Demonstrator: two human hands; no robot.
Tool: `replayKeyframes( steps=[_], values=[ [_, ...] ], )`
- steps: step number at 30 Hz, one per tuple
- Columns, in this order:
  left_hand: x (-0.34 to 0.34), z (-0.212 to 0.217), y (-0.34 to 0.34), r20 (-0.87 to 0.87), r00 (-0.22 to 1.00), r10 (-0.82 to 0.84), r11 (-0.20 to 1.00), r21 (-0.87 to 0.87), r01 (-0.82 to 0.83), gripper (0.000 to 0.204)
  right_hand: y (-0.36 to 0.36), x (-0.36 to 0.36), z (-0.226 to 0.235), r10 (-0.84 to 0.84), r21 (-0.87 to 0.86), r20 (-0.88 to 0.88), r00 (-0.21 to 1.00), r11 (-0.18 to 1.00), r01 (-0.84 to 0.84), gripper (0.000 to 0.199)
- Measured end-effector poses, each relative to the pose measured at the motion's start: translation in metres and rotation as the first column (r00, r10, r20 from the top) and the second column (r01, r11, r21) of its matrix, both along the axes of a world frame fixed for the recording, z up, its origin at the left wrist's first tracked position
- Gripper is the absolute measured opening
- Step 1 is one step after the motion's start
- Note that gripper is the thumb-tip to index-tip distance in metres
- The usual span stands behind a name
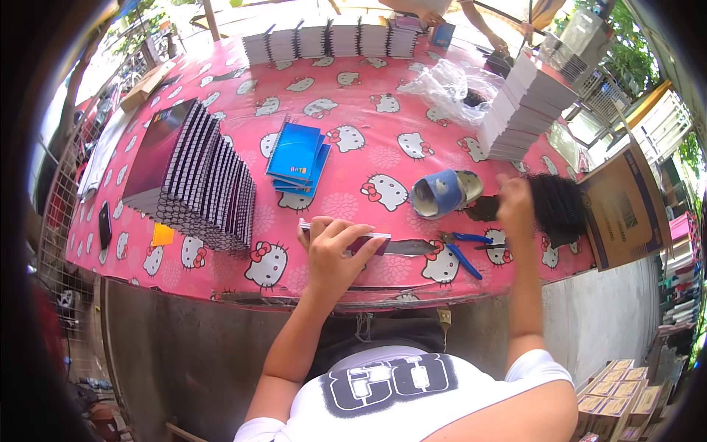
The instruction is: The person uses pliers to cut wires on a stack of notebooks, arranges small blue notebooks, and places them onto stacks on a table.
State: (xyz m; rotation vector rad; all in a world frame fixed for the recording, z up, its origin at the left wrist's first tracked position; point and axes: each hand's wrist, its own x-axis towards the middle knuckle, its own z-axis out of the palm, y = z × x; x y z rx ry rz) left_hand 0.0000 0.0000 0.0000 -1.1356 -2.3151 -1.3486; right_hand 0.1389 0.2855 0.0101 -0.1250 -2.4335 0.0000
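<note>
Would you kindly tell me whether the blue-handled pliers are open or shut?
Open: the pliers lie with their blue handles spread apart.

Printed marks on a shirt, a notebook and boxes around the tabletop (317, 129).
The white shirt (390, 398) bears large, dark-outlined block characters across its chest, the boldest print in view. The uppermost blue notebook (296, 147) carries short, small lettering in several colours near the lower edge of its cover. The open cardboard box (628, 210) at right shows dark lettering and a dark square mark on its side; the stacked cartons (617, 394) at lower right bear print too small to read.
</note>
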Motion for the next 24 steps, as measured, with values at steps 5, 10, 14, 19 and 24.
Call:
replayKeyframes(
  steps=[5,10,14,19,24],
  values=[
    [-0.008,-0.007,0.0,0.043,0.999,-0.013,0.999,0.035,0.012,0.019,-0.117,-0.025,0.002,0.181,-0.617,-0.046,0.982,0.769,-0.17,0.028],
    [-0.005,-0.005,0.0,0.05,0.998,-0.033,0.999,-0.004,0.033,0.017,-0.114,-0.035,0.005,0.235,-0.733,-0.057,0.97,0.65,-0.2,0.027],
    [-0.006,-0.009,-0.003,-0.001,1.0,-0.01,1.0,-0.014,0.01,0.018,-0.106,-0.039,0.008,0.418,-0.784,0.031,0.908,0.573,-0.237,0.022],
    [-0.003,-0.007,0.0,-0.066,0.998,0.022,0.999,0.049,-0.018,0.021,-0.11,-0.043,0.014,0.438,-0.903,0.155,0.886,0.426,-0.052,0.017],
    [-0.002,-0.005,-0.005,-0.087,0.996,0.032,0.999,-0.025,-0.034,0.028,-0.127,-0.041,0.018,0.352,-0.64,0.097,0.931,0.739,-0.212,0.019]
  ],
)
